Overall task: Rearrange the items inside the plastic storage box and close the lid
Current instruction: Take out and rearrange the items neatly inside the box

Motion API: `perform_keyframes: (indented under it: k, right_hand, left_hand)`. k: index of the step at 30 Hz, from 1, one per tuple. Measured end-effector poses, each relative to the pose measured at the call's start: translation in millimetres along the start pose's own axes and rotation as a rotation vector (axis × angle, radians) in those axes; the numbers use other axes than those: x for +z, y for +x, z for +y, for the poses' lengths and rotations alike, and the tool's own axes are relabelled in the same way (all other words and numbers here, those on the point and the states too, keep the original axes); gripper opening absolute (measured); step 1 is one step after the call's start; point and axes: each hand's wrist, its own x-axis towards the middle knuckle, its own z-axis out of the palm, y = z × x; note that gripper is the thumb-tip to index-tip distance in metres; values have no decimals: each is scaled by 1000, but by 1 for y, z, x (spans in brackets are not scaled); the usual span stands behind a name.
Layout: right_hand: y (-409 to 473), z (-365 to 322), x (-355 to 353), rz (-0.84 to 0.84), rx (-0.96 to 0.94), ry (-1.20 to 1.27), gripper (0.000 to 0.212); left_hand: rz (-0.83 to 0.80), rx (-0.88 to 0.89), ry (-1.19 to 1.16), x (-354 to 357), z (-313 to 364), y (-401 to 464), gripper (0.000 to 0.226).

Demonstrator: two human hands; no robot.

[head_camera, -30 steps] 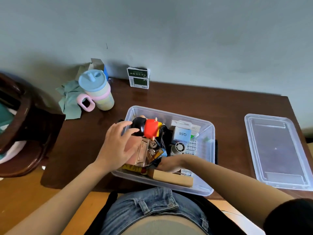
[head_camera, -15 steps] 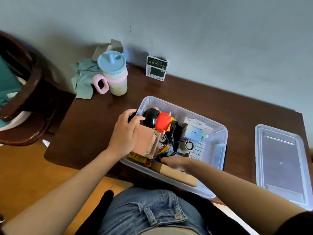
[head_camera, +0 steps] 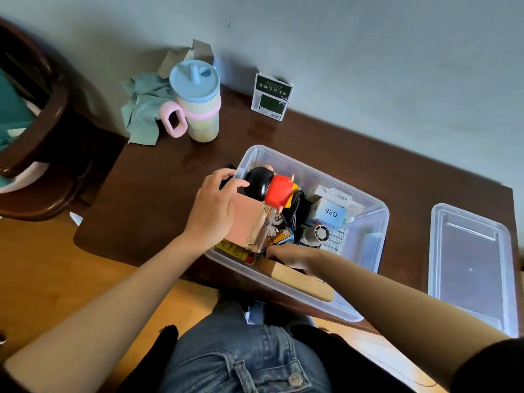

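The clear plastic storage box (head_camera: 365, 248) sits at the near edge of the dark brown wooden table (head_camera: 170, 199), crammed with a black-haired, red-shirted toy figure (head_camera: 272, 188), a pale blue carton marked Q88 (head_camera: 330, 213) and a small round white fan (head_camera: 319, 234). The left hand (head_camera: 211, 211) grips a pink rectangular box (head_camera: 246, 219) at the storage box's left end, fingers curled over its far top edge, while the right hand (head_camera: 292, 255) reaches in beside a tan wooden block (head_camera: 297, 279), its fingers hidden among the items so their grip cannot be told. The clear plastic lid (head_camera: 472, 268) lies flat well apart, near the table's right edge.
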Motion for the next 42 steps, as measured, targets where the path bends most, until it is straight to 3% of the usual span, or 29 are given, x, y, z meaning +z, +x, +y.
perform_keyframes:
  k: [5, 9, 11, 14, 16, 18, 23, 33, 42]
  right_hand:
    - [3, 13, -7, -9, 84, 292, 17]
    - [6, 18, -7, -7, 60, 385, 15]
    - [10, 7, -2, -16, 42, 325, 16]
    - [14, -11, 7, -19, -2, -14, 15]
    - [17, -12, 9, -53, -1, -73, 36]
    - [19, -10, 9, -74, 11, -69, 42]
    - [23, -1, 3, -120, 77, 296, 6]
    - [26, -1, -2, -92, 167, 542, 13]
    - [28, 0, 3, -61, 124, 697, 19]
  left_hand:
    - [1, 0, 1, 1, 0, 1, 41]
    - [3, -2, 10, 1, 0, 0, 42]
    - [2, -5, 14, 0, 1, 0, 43]
    - [-10, -18, 23, -1, 1, 0, 43]
    - [-15, -20, 34, -1, 2, 0, 43]
    - [-18, -18, 44, 0, 2, 1, 42]
    - [-21, -16, 62, 1, 3, 0, 41]
    - [-21, 0, 90, -1, 4, 1, 39]
    - [-12, -1, 90, 0, 4, 0, 35]
